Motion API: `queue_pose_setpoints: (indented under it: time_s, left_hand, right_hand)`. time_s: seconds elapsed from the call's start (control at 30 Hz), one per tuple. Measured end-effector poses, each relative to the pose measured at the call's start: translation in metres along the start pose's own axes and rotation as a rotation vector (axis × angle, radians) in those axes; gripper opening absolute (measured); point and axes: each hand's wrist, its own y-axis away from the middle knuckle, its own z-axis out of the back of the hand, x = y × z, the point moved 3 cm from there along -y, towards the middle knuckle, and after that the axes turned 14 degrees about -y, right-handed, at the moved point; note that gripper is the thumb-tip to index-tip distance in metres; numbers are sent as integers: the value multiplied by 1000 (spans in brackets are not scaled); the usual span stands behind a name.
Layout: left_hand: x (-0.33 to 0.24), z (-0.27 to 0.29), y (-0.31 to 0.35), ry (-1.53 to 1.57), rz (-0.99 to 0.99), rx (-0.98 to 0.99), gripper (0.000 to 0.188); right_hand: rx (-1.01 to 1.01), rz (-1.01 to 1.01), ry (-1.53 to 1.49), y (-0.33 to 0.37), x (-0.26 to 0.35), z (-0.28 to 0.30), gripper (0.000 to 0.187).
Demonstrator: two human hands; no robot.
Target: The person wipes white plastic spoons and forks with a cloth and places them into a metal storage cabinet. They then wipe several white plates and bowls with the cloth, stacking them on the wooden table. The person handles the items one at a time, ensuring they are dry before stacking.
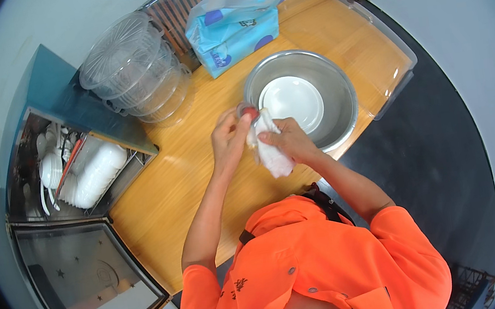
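Note:
My left hand (230,138) is closed round a small clear round cup (244,108) that shows red inside; blur hides its exact shape. Bunched in my right hand (292,139) is a white cloth (275,158), its upper part pressed against the cup and its lower end hanging loose. Both hands are over the wooden table (191,174), close together. Just beyond my right hand stands a wide metal basin (342,96), with a white bowl (300,102) inside it.
At the left, a dish cabinet (126,123) stands with its glass door (87,285) swung down, showing white bowls (98,173) and spoons. Clear stacked tiers (132,70) and bagged blue tissue packs (236,35) stand at the back. A transparent cover (363,41) overhangs the right edge.

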Motion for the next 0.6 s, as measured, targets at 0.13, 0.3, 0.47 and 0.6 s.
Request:
queue_pose_setpoints:
  time_s: [0.13,0.3,0.47,0.6]
  left_hand:
    - [5,6,-4,22,240,94,17]
    - [9,30,-19,136,213,32,19]
    - [16,71,-30,268,234,-129,24]
    - [14,70,-5,250,336,-87,20]
  right_hand:
    - [45,-8,149,-4,-17,-12,32]
    - [114,-49,435,28,-22,-14,34]
    - [154,36,410,50,-49,15,31]
    - [7,74,19,32,0,13,31]
